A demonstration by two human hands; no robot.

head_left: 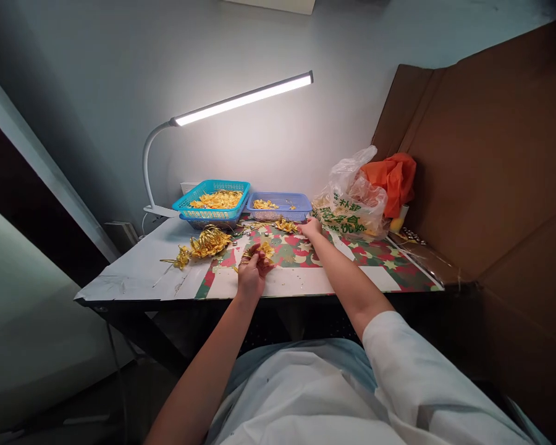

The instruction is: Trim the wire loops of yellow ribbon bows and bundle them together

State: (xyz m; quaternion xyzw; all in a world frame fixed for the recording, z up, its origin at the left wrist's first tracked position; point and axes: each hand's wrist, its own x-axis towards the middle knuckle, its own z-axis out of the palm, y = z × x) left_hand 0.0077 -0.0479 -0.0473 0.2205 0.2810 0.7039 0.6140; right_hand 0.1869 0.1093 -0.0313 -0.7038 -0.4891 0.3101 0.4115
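Note:
My left hand [252, 275] is closed around a golden artificial flower [265, 250] over the near part of the table, and its petals show past the fingers. Farther out, my right hand [311, 228] reaches to the back of the table, beside the purple basket and the plastic bag. Its fingers are bent together at the right end of a golden flower piece [286, 225]; what they pinch is too small to make out. To the left lies a pile of finished-looking golden flowers [210, 241], with a smaller golden flower on a stem [181, 257] next to it.
A turquoise basket [180, 206] of golden petals sits stacked on a dark blue one. The purple basket [301, 199] holds more petals. A clear plastic bag [352, 204], orange cloth [393, 179] and cardboard wall [482, 136] stand right. A lit desk lamp [243, 99] hangs overhead.

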